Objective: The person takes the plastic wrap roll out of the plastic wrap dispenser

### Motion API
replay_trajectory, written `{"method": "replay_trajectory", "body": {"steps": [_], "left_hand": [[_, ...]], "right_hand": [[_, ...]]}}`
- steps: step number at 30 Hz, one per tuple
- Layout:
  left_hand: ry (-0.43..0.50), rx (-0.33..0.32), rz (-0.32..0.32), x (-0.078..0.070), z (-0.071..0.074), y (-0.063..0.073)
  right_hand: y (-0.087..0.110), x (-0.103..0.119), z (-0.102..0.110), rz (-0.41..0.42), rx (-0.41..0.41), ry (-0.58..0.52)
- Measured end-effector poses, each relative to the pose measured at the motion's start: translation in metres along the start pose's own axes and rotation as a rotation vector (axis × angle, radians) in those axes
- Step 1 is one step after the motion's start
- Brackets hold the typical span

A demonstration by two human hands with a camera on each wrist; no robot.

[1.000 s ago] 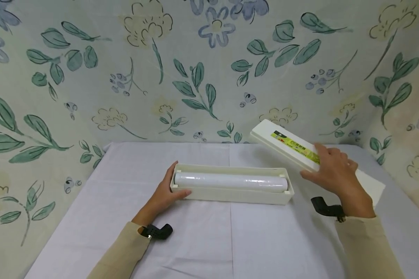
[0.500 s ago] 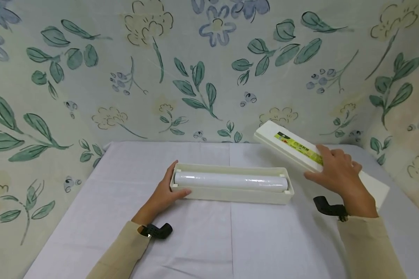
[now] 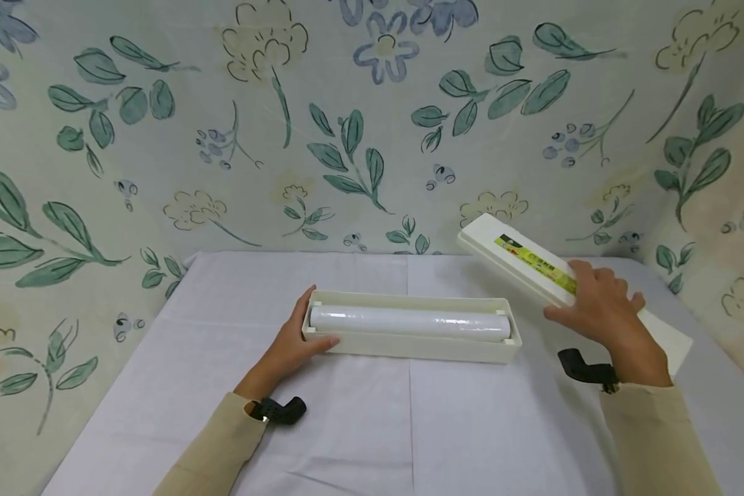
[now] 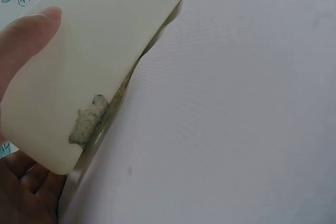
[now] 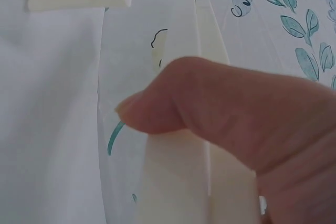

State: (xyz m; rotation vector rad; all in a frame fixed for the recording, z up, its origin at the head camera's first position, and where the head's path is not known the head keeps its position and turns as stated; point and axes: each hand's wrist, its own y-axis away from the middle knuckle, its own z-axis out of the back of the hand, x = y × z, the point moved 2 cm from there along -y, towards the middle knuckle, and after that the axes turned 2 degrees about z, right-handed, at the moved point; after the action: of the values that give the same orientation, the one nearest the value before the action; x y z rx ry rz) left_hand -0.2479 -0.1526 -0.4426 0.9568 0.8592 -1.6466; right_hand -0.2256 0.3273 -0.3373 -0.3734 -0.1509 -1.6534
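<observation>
A long cream-white plastic box lies crosswise on the table with its top uncovered. Inside it rests a white, shiny roll, apparently cling film. My left hand grips the box's left end, thumb on the front wall and fingers round the far side. In the left wrist view, a rough grey patch marks the box wall near its lower edge. To the right, my right hand holds the long white lid across its middle, slanted; a yellow-green label is on it. In the right wrist view the thumb crosses the lid's edge.
A white cloth with creases covers the table. Behind it hangs a floral-patterned backdrop, close to the lid's far end. Black wrist cameras sit on both wrists.
The right hand and the lid have shifted slightly to the right, away from the box. The left hand, box and roll have stayed in place.
</observation>
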Motion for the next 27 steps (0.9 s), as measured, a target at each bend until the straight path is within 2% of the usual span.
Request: {"method": "replay_trajectory", "body": {"steps": [4,10,18,21,27], "left_hand": [[0.005,0.013,0.013,0.0,-0.001,0.0],[0.007,0.0,-0.001,-0.001,0.0,-0.001],[0.02,0.02,0.022,0.0,0.0,0.0],[0.01,0.013,0.021,-0.006,0.0,0.001],[0.004,0.033,0.02,-0.033,0.003,0.011]], "right_hand": [[0.0,-0.002,0.0,-0.025,0.011,0.0],[-0.002,-0.006,0.002,-0.002,-0.008,0.002],[-0.002,-0.011,0.003,-0.028,0.009,0.004],[-0.003,-0.012,0.004,-0.023,-0.003,-0.001],[-0.004,-0.015,0.002,-0.047,0.015,0.003]]}}
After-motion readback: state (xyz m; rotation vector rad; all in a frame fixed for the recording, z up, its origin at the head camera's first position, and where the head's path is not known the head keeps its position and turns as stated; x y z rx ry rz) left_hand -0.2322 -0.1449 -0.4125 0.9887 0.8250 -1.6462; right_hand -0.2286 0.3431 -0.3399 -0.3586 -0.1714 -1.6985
